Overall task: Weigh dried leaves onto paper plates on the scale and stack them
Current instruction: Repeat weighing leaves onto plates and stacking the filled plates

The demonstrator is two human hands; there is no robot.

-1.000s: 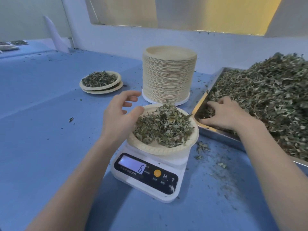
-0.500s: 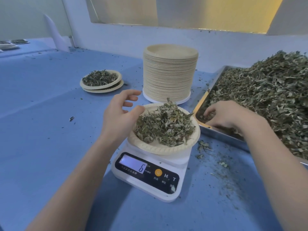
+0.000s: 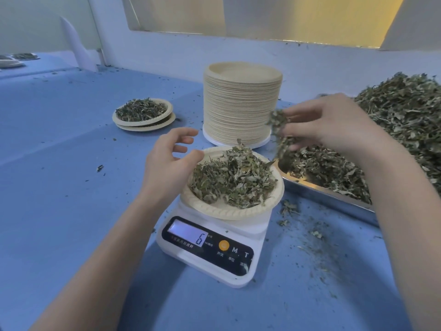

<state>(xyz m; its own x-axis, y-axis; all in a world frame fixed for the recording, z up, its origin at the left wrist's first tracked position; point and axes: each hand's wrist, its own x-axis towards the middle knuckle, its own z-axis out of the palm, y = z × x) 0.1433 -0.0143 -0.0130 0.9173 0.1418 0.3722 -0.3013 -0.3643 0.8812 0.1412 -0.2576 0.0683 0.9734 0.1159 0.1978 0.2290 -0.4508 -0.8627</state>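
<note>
A white scale (image 3: 210, 254) stands in the middle, its display showing 6. On it rests a paper plate (image 3: 216, 208) heaped with dried leaves (image 3: 232, 179). My left hand (image 3: 168, 161) hovers at the plate's left rim, fingers spread, thumb touching the rim. Above the tray's near corner, just right of the plate, my right hand (image 3: 331, 124) is raised and pinches a clump of dried leaves (image 3: 278, 126). A metal tray (image 3: 322, 191) at the right holds a big leaf pile (image 3: 403, 125). A tall stack of empty paper plates (image 3: 242, 103) stands behind the scale.
Two stacked plates (image 3: 144, 123), the top one filled with leaves, sit at the back left on the blue table (image 3: 59, 187). Leaf crumbs (image 3: 310, 235) litter the table right of the scale. A wall runs along the back.
My right hand has lifted out of the tray with a clump of leaves and moved left toward the plate. The left hand and the scale reading stay the same.
</note>
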